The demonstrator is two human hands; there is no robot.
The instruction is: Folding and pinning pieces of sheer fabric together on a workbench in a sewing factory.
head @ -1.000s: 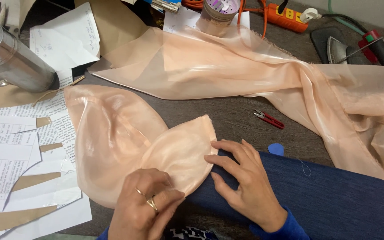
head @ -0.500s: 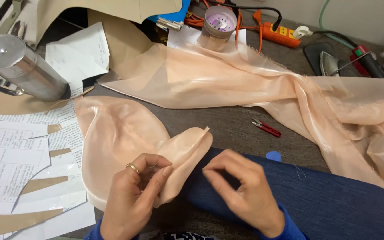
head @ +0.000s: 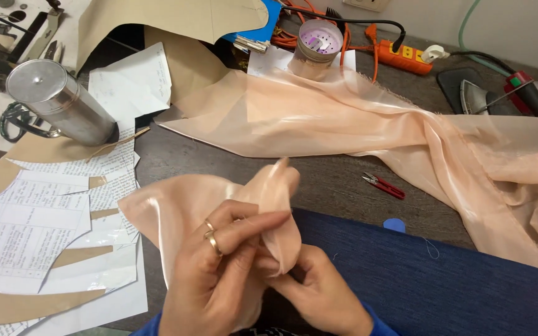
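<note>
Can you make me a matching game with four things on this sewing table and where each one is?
Things:
1. small peach fabric piece
2. red thread snips
3. metal canister
4. orange power strip

Places:
A. at the back of the table, near the wall
B. on the left, lying tilted on paper patterns
C. pinched between the left hand and right hand
D. on the bare grey table, just below the long peach cloth

Pairs: 1-C, 2-D, 3-B, 4-A
</note>
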